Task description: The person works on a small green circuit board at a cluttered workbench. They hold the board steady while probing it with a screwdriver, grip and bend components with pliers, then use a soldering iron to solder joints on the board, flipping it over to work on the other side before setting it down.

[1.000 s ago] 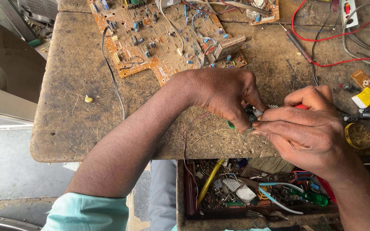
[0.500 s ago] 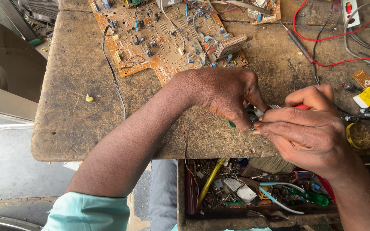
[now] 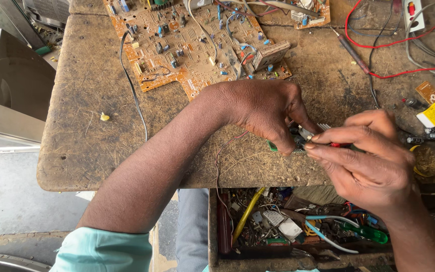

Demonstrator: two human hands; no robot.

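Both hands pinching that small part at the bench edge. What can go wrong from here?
1. The left hand and right hand hold the small part right over the bench edge, above the open drawer of clutter; if it slips, it may vanish among the scraps.
2. The fingers cover most of the part, so the grip is hard to judge; its thin pins might bend.
3. The left forearm lies near the circuit board and loose wires and may snag them.

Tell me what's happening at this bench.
A person works over a worn workbench. The left hand pinches a small electronic part, and the right hand brings a thin tool to it. A large circuit board lies behind, red wires to the right, and an open drawer of parts below.
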